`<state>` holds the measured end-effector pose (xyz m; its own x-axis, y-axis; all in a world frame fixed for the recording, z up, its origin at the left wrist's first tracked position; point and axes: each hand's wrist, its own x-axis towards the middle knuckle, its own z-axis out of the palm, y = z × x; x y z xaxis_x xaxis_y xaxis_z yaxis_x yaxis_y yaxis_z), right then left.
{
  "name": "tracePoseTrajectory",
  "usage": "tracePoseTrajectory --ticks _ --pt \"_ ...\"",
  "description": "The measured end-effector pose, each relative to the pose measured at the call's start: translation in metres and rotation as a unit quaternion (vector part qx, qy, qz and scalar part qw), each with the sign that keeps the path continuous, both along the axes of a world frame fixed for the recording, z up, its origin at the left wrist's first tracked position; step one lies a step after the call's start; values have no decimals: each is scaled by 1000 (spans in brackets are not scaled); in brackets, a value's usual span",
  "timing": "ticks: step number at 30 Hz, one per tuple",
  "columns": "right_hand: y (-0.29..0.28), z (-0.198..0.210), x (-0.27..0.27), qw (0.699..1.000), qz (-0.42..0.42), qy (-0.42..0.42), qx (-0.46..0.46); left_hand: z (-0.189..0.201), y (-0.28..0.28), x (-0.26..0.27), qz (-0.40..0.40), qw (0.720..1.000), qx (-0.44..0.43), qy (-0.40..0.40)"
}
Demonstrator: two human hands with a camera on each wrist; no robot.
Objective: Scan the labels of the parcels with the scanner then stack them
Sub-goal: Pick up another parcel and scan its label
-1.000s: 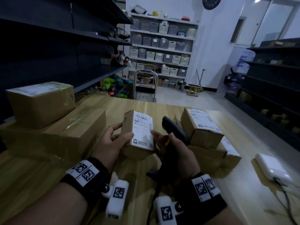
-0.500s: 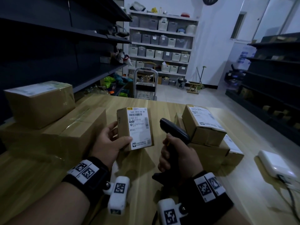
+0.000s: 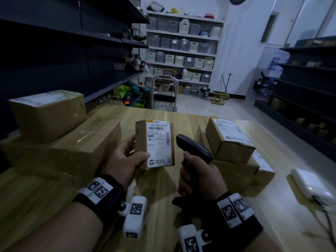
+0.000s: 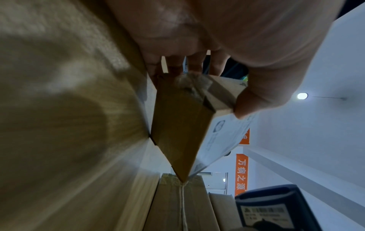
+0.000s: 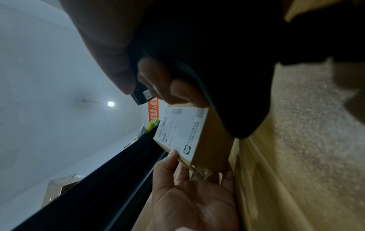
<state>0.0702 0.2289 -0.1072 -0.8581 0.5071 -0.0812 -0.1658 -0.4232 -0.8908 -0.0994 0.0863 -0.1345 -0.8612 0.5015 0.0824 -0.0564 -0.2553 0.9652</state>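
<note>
My left hand [image 3: 127, 157] holds a small brown parcel [image 3: 154, 144] upright above the wooden table [image 3: 181, 179], thumb on its white label [image 3: 159, 142], which faces me. The same parcel [image 4: 177, 125] shows in the left wrist view pinched between thumb and fingers, and its label [image 5: 181, 129] appears in the right wrist view. My right hand [image 3: 198, 177] grips the black scanner [image 3: 192, 148] by its handle, just right of the parcel, its head pointing up and left. The scanner head [image 4: 276, 207] also shows at the lower right of the left wrist view.
Two large brown boxes [image 3: 60, 142] are stacked at the table's left. A stack of labelled parcels [image 3: 231, 140] stands at the right. A white device [image 3: 309, 184] with a cable lies at the far right. Dark shelving lines both sides; a cart [image 3: 164, 95] stands beyond the table.
The left hand turned the parcel so its label faces me squarely and raised it a little. The right hand drew back from the parcel and holds the scanner apart to the right.
</note>
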Motion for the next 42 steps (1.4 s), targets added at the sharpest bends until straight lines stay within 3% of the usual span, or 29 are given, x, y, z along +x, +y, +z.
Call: tracePoseTrajectory --ticks 6,42 --pt "-2 2 0 1000 2 -3 1 0 -4 -1 59 997 -6 40" --pt "-1 3 2 1000 7 5 -11 -1 0 1 61 998 13 32"
